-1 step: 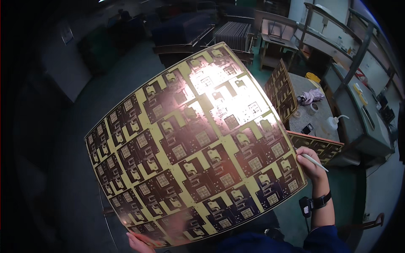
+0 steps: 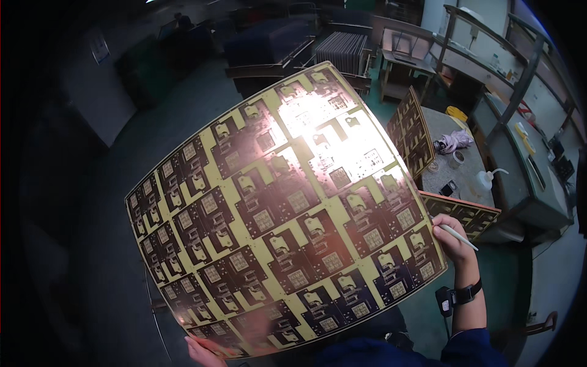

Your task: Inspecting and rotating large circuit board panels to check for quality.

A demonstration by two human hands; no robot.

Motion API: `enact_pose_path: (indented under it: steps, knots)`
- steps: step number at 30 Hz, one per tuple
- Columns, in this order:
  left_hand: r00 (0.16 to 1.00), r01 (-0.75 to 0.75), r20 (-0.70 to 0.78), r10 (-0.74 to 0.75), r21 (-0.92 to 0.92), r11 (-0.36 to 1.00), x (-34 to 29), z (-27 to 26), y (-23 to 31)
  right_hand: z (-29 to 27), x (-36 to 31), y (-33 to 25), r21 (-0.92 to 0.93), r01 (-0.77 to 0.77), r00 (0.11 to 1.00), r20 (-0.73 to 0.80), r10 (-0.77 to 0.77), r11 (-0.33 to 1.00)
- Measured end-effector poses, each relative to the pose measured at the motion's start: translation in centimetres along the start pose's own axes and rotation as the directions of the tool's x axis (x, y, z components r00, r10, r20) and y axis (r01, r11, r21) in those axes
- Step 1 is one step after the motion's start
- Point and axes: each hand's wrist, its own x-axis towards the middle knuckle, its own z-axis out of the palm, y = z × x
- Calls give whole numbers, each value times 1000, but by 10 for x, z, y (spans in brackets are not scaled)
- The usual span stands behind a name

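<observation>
The fingers of the right hand (image 2: pixel 454 240) are closed on the right edge of a large rectangular copper-brown and yellow-green circuit panel (image 2: pixel 287 214), and hold also a slim white stick (image 2: pixel 460 237). The left hand (image 2: pixel 203 353) holds the panel's lower left corner. The panel is tilted across the frame's centre. At right, a white plastic bottle (image 2: pixel 484 180) stands on a grey table (image 2: pixel 435 177).

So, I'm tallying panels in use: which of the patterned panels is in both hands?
The large, glare-lit panel mid-view, held between left hand and right hand; the upright panel and lower panel by the grey table are in neither.
</observation>
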Motion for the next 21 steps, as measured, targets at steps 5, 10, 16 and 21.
enact_pose_path:
  steps: [5, 10, 16, 21]
  knots:
    - [998, -61, -17, 62, 70, 996, 4, 4, -6, -1, 1, -3, 1, -41, 996, -75, 41, 999]
    - [998, -32, -54, 37, 90, 995, 3, 6, -6, -1, 5, -4, 4, -87, 995, -48, 87, 996]
    - [998, -20, -54, 21, 26, 999, 19, 10, -14, -15, 35, -13, -263, -275, 942, 118, 314, 925]
    - [998, -53, -34, 51, -36, 998, 27, 6, -34, 16, 57, -5, 48, -158, 987, -32, 160, 986]
